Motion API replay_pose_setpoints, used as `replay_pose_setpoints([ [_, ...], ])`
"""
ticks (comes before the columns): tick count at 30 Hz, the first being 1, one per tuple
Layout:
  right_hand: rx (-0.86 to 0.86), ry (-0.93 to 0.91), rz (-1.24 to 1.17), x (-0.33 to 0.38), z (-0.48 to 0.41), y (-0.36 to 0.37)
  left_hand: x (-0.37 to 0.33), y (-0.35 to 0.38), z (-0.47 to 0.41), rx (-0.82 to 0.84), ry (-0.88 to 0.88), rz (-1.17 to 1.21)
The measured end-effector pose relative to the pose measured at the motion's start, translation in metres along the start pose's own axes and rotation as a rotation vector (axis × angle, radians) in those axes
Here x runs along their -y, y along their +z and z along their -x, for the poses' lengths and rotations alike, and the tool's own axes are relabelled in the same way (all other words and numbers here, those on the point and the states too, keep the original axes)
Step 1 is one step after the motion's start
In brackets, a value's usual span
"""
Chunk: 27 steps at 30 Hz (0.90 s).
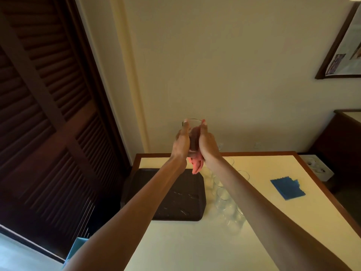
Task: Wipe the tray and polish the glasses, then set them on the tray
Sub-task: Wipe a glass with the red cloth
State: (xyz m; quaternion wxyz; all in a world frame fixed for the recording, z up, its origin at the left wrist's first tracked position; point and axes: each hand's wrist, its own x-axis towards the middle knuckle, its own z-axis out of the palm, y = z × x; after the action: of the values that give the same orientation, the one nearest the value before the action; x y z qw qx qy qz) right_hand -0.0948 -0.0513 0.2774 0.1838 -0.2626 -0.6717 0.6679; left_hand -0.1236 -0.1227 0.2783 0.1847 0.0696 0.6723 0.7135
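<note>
I hold a clear drinking glass (193, 133) up high in front of the wall, above the far edge of the table. My left hand (182, 142) grips its left side and my right hand (208, 142) grips its right side. A pink cloth (197, 165) hangs below the glass from under my right hand. Down on the table lies a dark rectangular tray (175, 194), partly hidden by my left forearm, with nothing seen standing on it. Several clear glasses (226, 200) stand in a group just right of the tray.
The cream table (273, 222) has a wooden rim. A folded blue cloth (287, 188) lies at its right side. Dark louvred doors (48, 114) fill the left. A framed picture (345, 45) hangs at the upper right, and a dark cabinet (340, 137) stands beyond the table's right corner.
</note>
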Motion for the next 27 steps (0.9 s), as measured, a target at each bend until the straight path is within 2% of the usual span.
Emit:
replay_pose_setpoints([
  [7,0.152,0.45,-0.445,-0.017,0.022,-0.003,-0.004,-0.006,-0.011,-0.059,0.083,-0.048],
  [12,0.13,0.529,-0.689,-0.025,0.01,-0.007,-0.009,-0.014,-0.012,-0.03,0.134,-0.108],
  [16,0.058,0.531,-0.749,-0.027,-0.004,-0.011,-0.014,-0.03,-0.02,0.058,0.315,-0.395],
  [20,-0.014,0.404,-0.659,-0.028,-0.009,-0.009,-0.019,-0.039,-0.028,0.085,0.392,-0.716],
  [25,-0.113,-0.02,-0.354,-0.036,-0.003,0.0,-0.021,-0.037,-0.028,0.049,0.319,-0.796],
  [27,-0.068,-0.062,-0.298,-0.036,-0.005,-0.004,-0.021,-0.038,-0.026,0.006,0.328,-0.81],
])
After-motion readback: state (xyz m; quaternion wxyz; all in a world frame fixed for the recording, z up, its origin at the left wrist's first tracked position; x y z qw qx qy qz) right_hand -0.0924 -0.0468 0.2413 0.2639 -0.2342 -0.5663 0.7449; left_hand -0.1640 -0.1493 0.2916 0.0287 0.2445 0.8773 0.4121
